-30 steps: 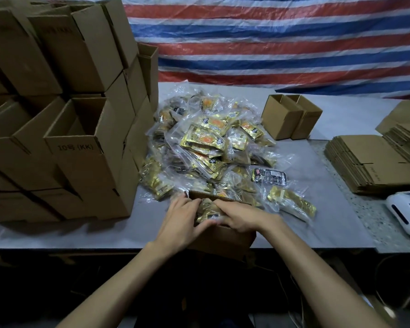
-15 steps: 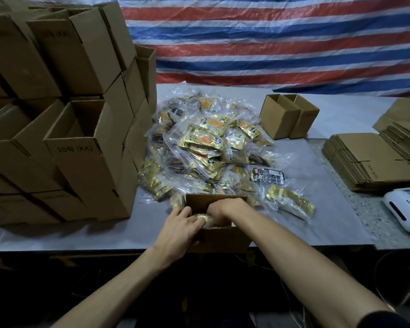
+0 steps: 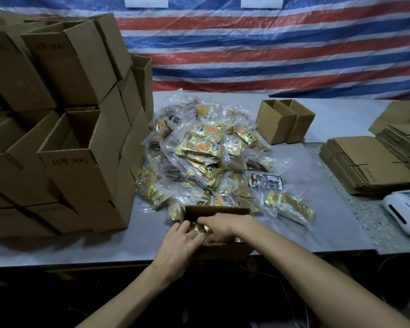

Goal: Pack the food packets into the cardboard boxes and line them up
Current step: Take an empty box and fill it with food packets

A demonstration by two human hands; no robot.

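Clearly the job is in its early or middle part. One open box [image 3: 223, 250] sits at the lower centre of the frame, on the near edge of the table [image 3: 317, 185], and a few gold packets [image 3: 198, 227] already lie inside it. The left hand [image 3: 182, 240] reaches over the box's left rim, its fingers fairly straight and resting on those packets. The right hand [image 3: 219, 224] is bent down into the box from above; its fingertips are hidden, so I cannot tell whether it pinches a packet or only presses.

Much is left, I judge: the heap of packets [image 3: 211, 152] fills the centre of the frame, touching the box's far wall.

Stacked boxes [image 3: 76, 162] rise at the left of the frame, several with open tops; whether any are filled cannot be seen. Two small boxes [image 3: 284, 124] stand just right of the heap, upper centre-right. Flattened cartons [image 3: 365, 166] lie at the right edge, with a white device [image 3: 405, 211] below them. A striped tarpaulin [image 3: 270, 55] hangs behind.

The heap crowds the box's far side, and the stack leaves little room at the left for lining up.
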